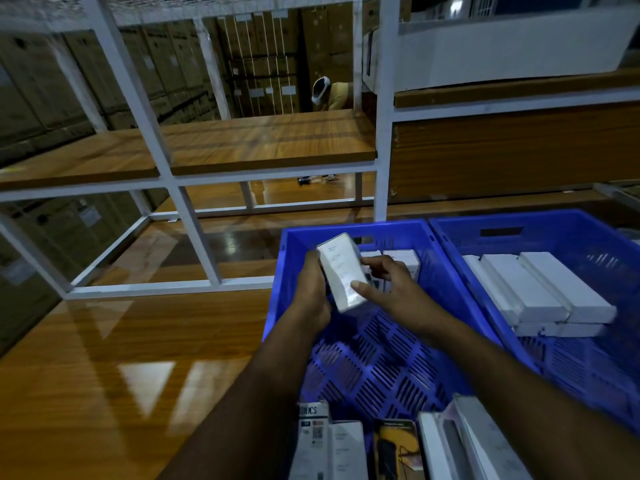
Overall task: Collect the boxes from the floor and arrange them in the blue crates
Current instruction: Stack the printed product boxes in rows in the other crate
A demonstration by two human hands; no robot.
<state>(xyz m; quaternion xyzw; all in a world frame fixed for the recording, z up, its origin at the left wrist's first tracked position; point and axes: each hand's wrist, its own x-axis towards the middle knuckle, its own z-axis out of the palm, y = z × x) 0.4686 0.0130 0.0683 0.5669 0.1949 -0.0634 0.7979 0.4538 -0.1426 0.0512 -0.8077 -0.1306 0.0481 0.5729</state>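
Note:
Both hands hold a small white box (343, 271) above the left blue crate (367, 362). My left hand (313, 289) grips its left side from behind. My right hand (391, 289) pinches its right edge, thumb on the front face. More white boxes (401, 259) stand at that crate's far wall, and several printed boxes (332, 445) lie at its near end. The right blue crate (460, 233) holds a stack of white boxes (547, 292).
Both crates rest on a glossy wooden surface (104, 375). A white metal rack frame (194, 237) with wooden shelves (242, 147) stands behind. A person (332, 93) bends over far back among stacked cartons. A long white carton (512, 53) lies on the upper right shelf.

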